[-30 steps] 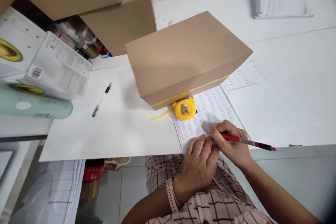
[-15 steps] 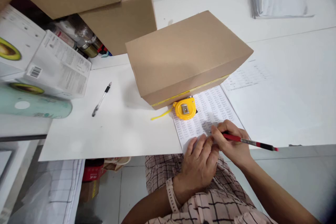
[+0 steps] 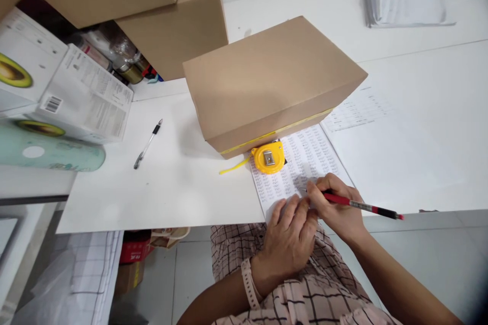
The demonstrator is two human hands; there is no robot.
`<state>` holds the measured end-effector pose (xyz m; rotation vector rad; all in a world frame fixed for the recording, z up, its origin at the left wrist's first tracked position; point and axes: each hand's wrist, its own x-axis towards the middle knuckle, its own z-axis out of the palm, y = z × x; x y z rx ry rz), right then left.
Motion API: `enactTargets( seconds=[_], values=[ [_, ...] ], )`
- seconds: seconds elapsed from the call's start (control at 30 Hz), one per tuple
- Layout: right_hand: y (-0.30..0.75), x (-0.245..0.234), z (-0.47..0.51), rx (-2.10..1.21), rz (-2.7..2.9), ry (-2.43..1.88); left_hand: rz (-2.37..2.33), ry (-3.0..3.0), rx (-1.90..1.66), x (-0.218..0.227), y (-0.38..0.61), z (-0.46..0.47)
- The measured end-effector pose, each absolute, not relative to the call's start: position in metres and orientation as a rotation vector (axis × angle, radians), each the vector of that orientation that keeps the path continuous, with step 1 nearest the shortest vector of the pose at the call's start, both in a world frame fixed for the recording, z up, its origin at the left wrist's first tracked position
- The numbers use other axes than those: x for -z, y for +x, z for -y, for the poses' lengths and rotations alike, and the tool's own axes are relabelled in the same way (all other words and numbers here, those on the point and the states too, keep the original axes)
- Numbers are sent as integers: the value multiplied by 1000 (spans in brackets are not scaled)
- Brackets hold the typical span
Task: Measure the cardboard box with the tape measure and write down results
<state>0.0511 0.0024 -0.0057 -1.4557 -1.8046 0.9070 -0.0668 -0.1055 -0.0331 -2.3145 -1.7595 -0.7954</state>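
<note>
My right hand (image 3: pixel 336 208) is closed around a red and black pen (image 3: pixel 362 206), its tip touching a sheet of paper (image 3: pixel 308 152) covered with columns of small handwriting. Flat on the sheet's near edge lies my left hand (image 3: pixel 290 233), fingers stretched out and holding nothing, close beside the right. A yellow tape measure (image 3: pixel 269 158) rests on the upper left of the sheet, with a yellow strap trailing left. Directly behind it stands a closed cardboard box (image 3: pixel 272 81) with yellow tape along its lower side, covering the far part of the sheet.
A clear pen with a black cap (image 3: pixel 148 144) lies on the white table (image 3: pixel 171 188). At the left are white avocado-print boxes (image 3: pixel 87 91) and a pale green cylinder (image 3: pixel 49 144). Large cartons (image 3: pixel 183 35) stand behind. A printed page (image 3: pixel 358 109) and stacked papers (image 3: pixel 412 0) lie right.
</note>
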Motion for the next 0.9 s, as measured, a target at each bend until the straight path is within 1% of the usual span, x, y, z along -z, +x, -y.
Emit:
enactTargets(
  seconds=[0.33, 0.43, 0.5, 0.57, 0.67, 0.77, 0.83, 0.9],
  values=[
    [50, 7, -1, -961, 1781, -1442, 1772, -2297, 848, 31, -67, 104],
    [54, 8, -5, -961, 1672, -1423, 1773, -2327, 824, 33, -67, 105],
    [65, 8, -17, -841, 1572, -1458, 1766, -2358, 808, 35, -67, 107],
    [83, 9, -36, -624, 1577, -1512, 1758, -2372, 836, 34, -68, 108],
    [114, 12, -69, -338, 1899, -1454, 1787, -2422, 1003, 21, -77, 107],
    [133, 20, -92, -65, 2163, -1382, 1905, -2372, 1211, -1, -95, 96],
    [135, 24, -98, 34, 2201, -1376, 1993, -2235, 1223, -13, -110, 83],
    [132, 27, -99, 40, 2193, -1362, 2067, -2103, 1122, -18, -122, 68]
  ],
)
